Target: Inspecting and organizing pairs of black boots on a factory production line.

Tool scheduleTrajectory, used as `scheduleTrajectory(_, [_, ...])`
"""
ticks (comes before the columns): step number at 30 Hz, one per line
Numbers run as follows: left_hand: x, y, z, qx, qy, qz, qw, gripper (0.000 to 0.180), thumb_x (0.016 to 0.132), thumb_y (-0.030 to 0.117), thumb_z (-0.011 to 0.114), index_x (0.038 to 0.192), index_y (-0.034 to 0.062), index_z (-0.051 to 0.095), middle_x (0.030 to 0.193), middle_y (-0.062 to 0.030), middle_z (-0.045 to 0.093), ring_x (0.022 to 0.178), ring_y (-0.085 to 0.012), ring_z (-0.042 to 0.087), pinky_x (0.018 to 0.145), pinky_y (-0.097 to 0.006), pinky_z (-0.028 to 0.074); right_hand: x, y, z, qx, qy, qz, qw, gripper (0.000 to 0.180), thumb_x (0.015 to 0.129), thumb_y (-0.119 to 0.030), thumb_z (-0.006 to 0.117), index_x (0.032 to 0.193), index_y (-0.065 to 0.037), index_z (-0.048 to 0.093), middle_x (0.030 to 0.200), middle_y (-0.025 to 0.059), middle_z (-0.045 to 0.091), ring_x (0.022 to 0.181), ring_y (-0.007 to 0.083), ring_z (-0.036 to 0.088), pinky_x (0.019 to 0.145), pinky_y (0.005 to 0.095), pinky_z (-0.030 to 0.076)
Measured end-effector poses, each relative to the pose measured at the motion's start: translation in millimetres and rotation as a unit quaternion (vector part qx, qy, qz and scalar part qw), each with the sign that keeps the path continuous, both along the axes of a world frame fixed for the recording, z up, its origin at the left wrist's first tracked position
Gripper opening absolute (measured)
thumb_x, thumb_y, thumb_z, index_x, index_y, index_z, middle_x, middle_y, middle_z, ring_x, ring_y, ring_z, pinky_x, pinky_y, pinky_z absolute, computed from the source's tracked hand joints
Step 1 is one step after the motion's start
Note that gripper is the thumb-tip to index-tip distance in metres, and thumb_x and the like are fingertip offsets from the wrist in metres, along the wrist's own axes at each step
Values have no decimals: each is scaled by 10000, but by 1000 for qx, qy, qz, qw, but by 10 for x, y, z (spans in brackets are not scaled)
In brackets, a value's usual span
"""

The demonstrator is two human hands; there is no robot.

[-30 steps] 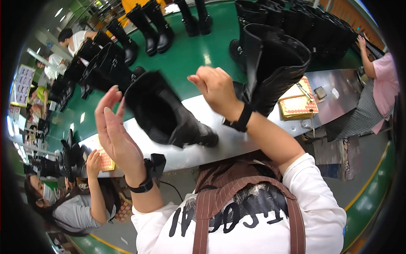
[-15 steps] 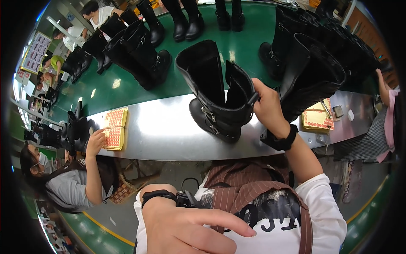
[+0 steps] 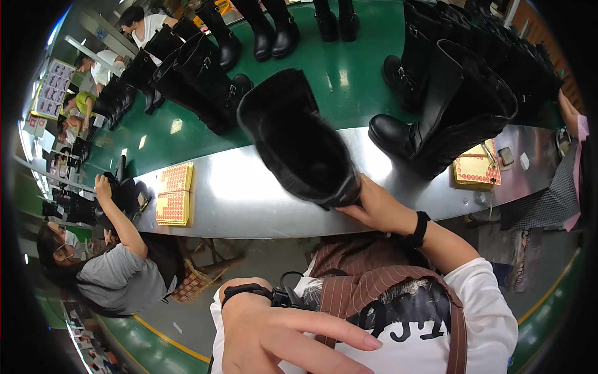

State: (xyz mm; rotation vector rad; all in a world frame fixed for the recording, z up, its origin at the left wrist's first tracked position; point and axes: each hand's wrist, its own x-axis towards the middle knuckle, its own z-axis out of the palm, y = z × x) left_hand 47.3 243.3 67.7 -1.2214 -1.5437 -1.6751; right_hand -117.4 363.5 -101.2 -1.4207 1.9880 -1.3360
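Observation:
My right hand (image 3: pixel 380 209) is closed on the shaft rim of a tall black boot (image 3: pixel 299 153). The boot is tilted over the metal strip of the bench, its dark opening facing me; its foot is hidden behind the shaft. Low in front of my chest, my left hand (image 3: pixel 286 336) has its fingers stretched out and apart, and no object shows in it. To the right of the held boot, another black boot (image 3: pixel 436 118) with a wide open shaft stands at the bench's metal strip.
The green bench (image 3: pixel 311 93) bears rows of black boots along the far side and right. Yellow stacks of red-dotted sticker sheets (image 3: pixel 174 209) lie on the metal strip (image 3: pixel 237 206). At left a co-worker (image 3: pixel 118 268) reaches toward boots; another person's hand (image 3: pixel 569 113) shows far right.
The held boot has tipped so that its opening now turns toward me, and my right hand has moved lower. The co-worker's hand has left the sticker sheets for the boots at left.

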Motion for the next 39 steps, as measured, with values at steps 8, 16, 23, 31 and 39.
scheduleTrajectory(8, [98,-132,136,-37,-114,-93,988,280,897,121,625,1171,162,656,1279,65,579,1095,-219,553,865,-500,525,327,-123,-43,-18,138,-122,983,834,733,-356,787,1408,-90,376,1135,152,520,977,328,575,821,401,502])
scheduleTrajectory(16, [-185,-407,-312,181,-62,498,846,848,738,238,789,1381,12,284,1277,-192,453,1172,-322,490,978,-493,421,433,-260,-71,-5,144,-143,979,896,685,-488,784,1365,-49,399,1038,137,462,921,321,546,734,413,500])
scheduleTrajectory(23, [-64,-633,-647,-111,-182,585,783,834,600,57,801,1268,92,303,1388,-282,354,1299,-396,393,1106,-480,282,148,-274,185,62,145,0,987,827,748,-600,682,1388,-140,433,899,147,540,820,334,604,718,435,499])
scheduleTrajectory(31, [-140,-968,-517,-126,-125,293,939,514,575,84,859,965,215,553,1372,-371,343,1286,-533,380,1065,-558,323,-103,-269,140,-35,28,-116,992,606,844,-213,655,1409,-150,445,936,108,588,654,199,595,669,303,494])
scheduleTrajectory(39, [-88,-713,-888,11,-265,498,826,848,636,-67,763,1385,17,373,1290,-170,527,1149,-228,547,993,-367,430,-77,-154,-134,52,-126,-119,984,240,724,-70,616,934,-6,520,828,115,599,687,201,623,659,327,502])
